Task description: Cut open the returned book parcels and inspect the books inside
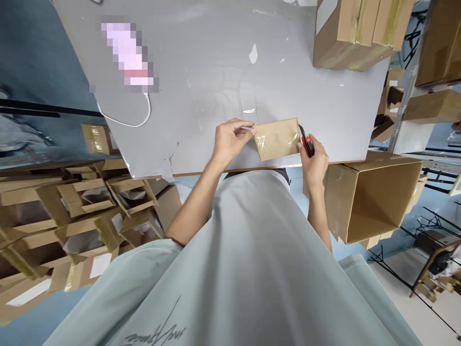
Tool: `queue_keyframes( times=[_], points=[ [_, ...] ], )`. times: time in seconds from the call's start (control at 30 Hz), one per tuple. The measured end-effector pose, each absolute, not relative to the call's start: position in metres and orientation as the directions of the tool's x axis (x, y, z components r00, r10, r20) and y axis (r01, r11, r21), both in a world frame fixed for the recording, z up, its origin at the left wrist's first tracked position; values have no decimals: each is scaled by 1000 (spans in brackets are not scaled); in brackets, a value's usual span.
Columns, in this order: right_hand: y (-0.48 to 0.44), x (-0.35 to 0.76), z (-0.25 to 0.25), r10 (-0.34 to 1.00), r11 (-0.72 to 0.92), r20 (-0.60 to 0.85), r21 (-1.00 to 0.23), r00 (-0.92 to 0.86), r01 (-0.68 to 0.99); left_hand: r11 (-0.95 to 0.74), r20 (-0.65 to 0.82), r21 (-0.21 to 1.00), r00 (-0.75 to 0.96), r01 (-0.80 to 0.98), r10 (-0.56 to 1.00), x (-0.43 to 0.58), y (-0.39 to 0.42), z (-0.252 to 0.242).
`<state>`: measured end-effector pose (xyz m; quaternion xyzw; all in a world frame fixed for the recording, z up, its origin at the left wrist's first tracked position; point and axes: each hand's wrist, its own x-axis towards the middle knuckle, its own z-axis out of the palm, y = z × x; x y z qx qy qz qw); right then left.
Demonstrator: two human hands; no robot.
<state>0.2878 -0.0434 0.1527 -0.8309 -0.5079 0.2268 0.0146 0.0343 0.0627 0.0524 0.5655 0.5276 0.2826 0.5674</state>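
Note:
A small brown cardboard box (pixel 276 138), partly wrapped in clear tape, lies near the front edge of the grey table (pixel 201 77). My left hand (pixel 230 140) is closed at the box's left end, its fingertips pinching a strip of clear tape there. My right hand (pixel 314 161) is closed round a red and black utility knife (pixel 306 141), whose tip rests against the box's right edge.
A large cardboard box (pixel 355 31) stands at the table's back right. An open empty carton (pixel 374 197) sits on its side below the table's right corner. Several flattened and open cartons (pixel 75 211) pile up on the floor at left. A white cable (pixel 126 120) crosses the table's left part.

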Motion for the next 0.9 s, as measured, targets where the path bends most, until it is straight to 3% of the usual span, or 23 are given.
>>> queue_keyframes(
  times=[0.07,0.13,0.23,0.33,0.7,0.9],
  points=[
    [-47,270,168,842,-469,-422,-265,336,843,195,-274,939,277,282,921,34,63,53],
    [-51,250,175,827,-483,-488,-364,279,796,191,-271,937,268,291,924,35,63,54],
    [-54,228,172,810,-497,-557,-488,183,717,193,-273,936,261,294,926,36,63,55],
    [-54,216,162,799,-503,-585,-525,139,687,195,-276,936,269,292,923,36,64,56],
    [-40,209,159,810,-430,-580,-491,83,757,201,-287,936,292,289,913,36,68,57],
    [-37,206,163,788,-419,-608,-413,98,808,209,-293,928,258,310,921,41,67,58]
  ],
)
